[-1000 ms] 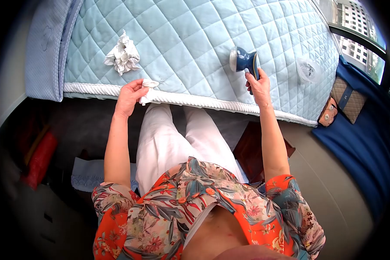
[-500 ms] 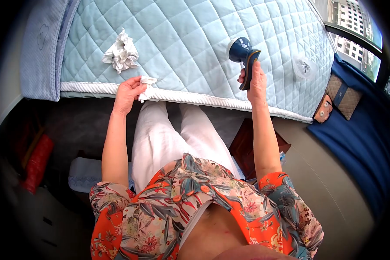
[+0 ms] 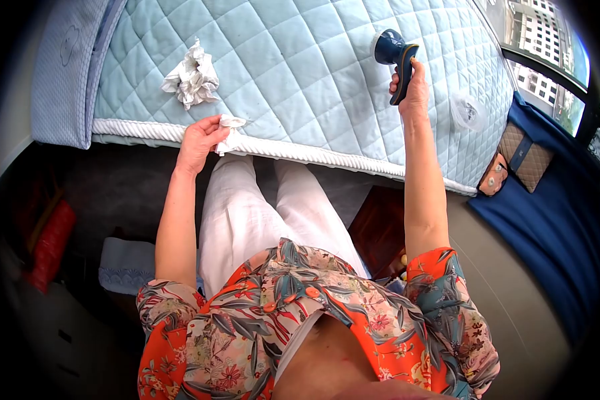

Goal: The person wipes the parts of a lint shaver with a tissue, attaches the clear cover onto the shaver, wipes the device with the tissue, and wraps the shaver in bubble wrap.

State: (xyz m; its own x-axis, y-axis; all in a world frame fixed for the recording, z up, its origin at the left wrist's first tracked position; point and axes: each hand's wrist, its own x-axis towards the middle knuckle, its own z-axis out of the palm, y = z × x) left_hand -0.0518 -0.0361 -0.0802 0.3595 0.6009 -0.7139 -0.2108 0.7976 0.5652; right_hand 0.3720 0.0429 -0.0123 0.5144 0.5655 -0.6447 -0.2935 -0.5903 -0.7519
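Observation:
My left hand (image 3: 199, 143) pinches a small piece of white tissue (image 3: 230, 133) at the white corded edge of a light blue quilted cover (image 3: 280, 73). Fingers of my right hand (image 3: 412, 92) are wrapped round the handle of a dark blue handheld device (image 3: 397, 55), whose round, pale-rimmed head points left over the quilt. Whether that head touches the fabric I cannot tell. A crumpled heap of white tissue (image 3: 192, 79) lies on the quilt, above and left of my left hand.
A clear plastic container (image 3: 468, 112) sits on the quilt at the right. Beyond the quilt's right end are a tan quilted item (image 3: 528, 159), a small orange-brown case (image 3: 493, 175) and dark blue cloth (image 3: 547, 227). A reddish-brown wooden piece (image 3: 378, 230) stands below the edge.
My right hand has moved the blue device up and to the right over the quilt. My left hand stays nearly in place with its tissue.

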